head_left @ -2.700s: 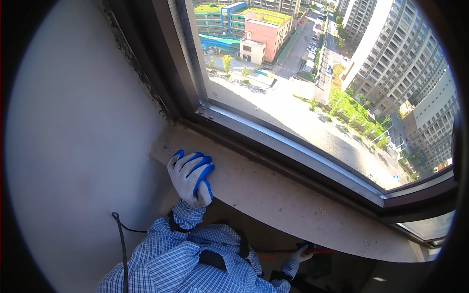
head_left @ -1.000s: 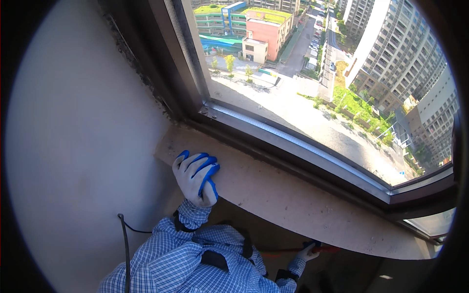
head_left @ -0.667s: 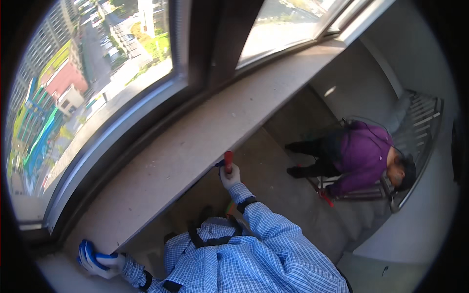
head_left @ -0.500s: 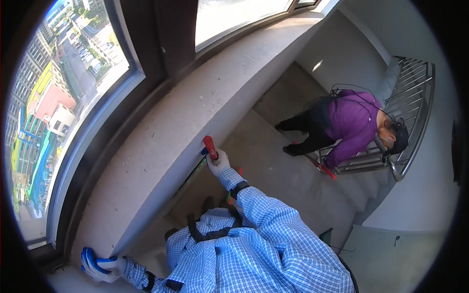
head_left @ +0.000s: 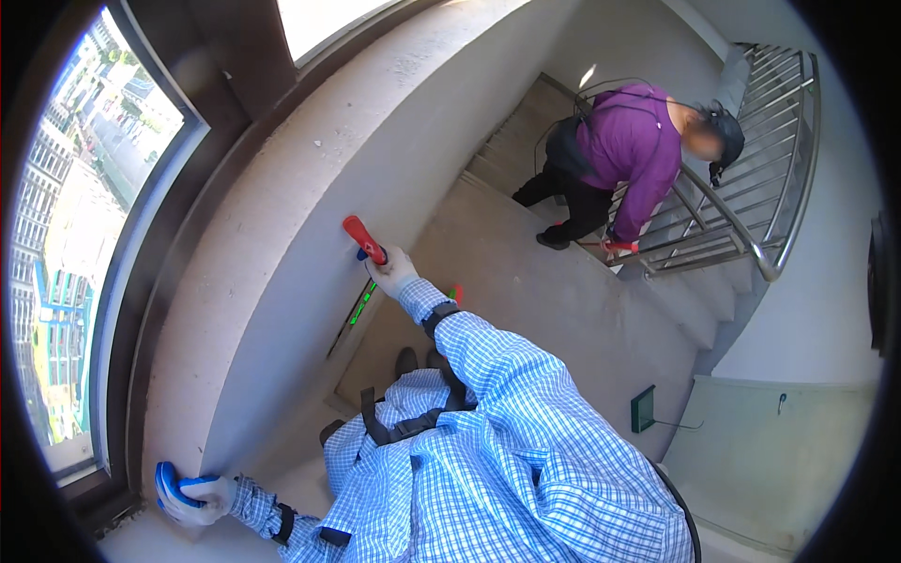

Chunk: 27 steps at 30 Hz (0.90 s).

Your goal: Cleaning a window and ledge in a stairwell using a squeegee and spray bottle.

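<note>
My right hand point(head_left: 396, 273), in a pale glove with blue on the fingers, is closed round a tool with a red handle point(head_left: 362, 238). The handle's rounded end points up and left, close to the wall face below the window sill; the tool's other end is hidden. At the lower left my left hand point(head_left: 200, 498), gloved in white and blue, lies against the corner of the sill point(head_left: 282, 178) with its fingers apart. A small red and green piece point(head_left: 456, 293) shows beside my right sleeve; I cannot tell what it belongs to.
A co-worker in purple point(head_left: 631, 136) bends by the metal stair railing point(head_left: 771, 253), a hand near something red. Stairs point(head_left: 690, 300) descend beside it. A green box-shaped thing point(head_left: 643, 410) stands on the landing. A green-lit sign point(head_left: 362, 304) is low on the wall. Windows line the left.
The view has shifted, showing more of the wall under the sill and the green thing. My right hand still grips the red handle. The co-worker's head has come up slightly.
</note>
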Tool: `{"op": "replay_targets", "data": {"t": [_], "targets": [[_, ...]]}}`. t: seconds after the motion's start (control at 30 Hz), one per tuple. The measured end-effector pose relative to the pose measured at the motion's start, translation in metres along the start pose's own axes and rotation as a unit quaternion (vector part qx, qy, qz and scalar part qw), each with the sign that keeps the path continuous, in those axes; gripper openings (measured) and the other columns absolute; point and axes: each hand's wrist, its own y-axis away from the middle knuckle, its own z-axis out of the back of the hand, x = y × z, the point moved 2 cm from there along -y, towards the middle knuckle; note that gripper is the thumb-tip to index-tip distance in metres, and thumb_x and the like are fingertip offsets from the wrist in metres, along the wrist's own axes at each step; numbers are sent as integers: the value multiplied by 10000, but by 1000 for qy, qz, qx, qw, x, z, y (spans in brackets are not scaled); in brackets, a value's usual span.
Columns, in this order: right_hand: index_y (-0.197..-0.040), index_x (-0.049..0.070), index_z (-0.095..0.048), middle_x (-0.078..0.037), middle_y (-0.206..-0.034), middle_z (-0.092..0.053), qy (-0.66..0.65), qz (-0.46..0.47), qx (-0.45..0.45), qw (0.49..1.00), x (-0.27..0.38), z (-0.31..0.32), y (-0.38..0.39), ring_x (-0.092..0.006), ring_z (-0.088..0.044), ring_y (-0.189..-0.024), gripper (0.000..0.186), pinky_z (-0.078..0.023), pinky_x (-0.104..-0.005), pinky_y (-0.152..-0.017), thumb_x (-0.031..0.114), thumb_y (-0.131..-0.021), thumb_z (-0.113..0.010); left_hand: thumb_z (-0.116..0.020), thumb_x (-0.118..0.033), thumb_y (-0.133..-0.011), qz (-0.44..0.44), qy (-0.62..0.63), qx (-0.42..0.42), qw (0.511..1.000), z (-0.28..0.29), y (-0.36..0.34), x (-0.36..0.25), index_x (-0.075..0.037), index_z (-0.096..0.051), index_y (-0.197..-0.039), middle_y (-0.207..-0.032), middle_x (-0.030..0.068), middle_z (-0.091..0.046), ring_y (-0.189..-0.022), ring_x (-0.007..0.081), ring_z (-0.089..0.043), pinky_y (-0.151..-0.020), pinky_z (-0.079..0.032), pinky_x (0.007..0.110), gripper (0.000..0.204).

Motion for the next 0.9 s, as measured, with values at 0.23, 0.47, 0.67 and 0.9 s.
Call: {"op": "replay_targets", "data": {"t": [0.23, 0.47, 0.67, 0.9], "targets": [[-1066, 46, -659, -211, -916, -692, -10, -20, -8, 1000, -7, -3, 1, -381, -676, -927, 266, -526, -401, -831, 214, -861, -679, -445, -223, -984, -14, -9, -6, 1000, -1, 2, -4, -5, -746, -940, -916, 123, -748, -827, 283, -696, -782, -517, 424, 374], [-1056, 47, -658, -210, -907, -693, -7, -36, -3, 999, -14, -2, 4, -392, -671, -912, 269, -526, -407, -823, 233, -865, -690, -442, -228, -980, -21, -4, 2, 1000, -1, 8, 1, 0, -742, -947, -923, 125, -747, -826, 283, -695, -783, -521, 424, 378], [-1045, 52, -659, -202, -870, -685, -25, -31, 7, 999, 3, 0, 6, -394, -664, -867, 252, -520, -409, -805, 230, -868, -679, -448, -215, -964, -5, -20, 1, 1000, 4, 3, -2, 5, -734, -938, -927, 131, -744, -831, 287, -696, -760, -531, 420, 362], [-1058, 44, -646, -180, -862, -677, -30, -10, -22, 999, -13, -5, -3, -296, -670, -821, 227, -515, -364, -794, 193, -888, -646, -437, -217, -963, -6, -21, 5, 1000, -5, 1, -6, -1, -730, -939, -935, 131, -743, -850, 282, -696, -806, -525, 436, 365]]}}
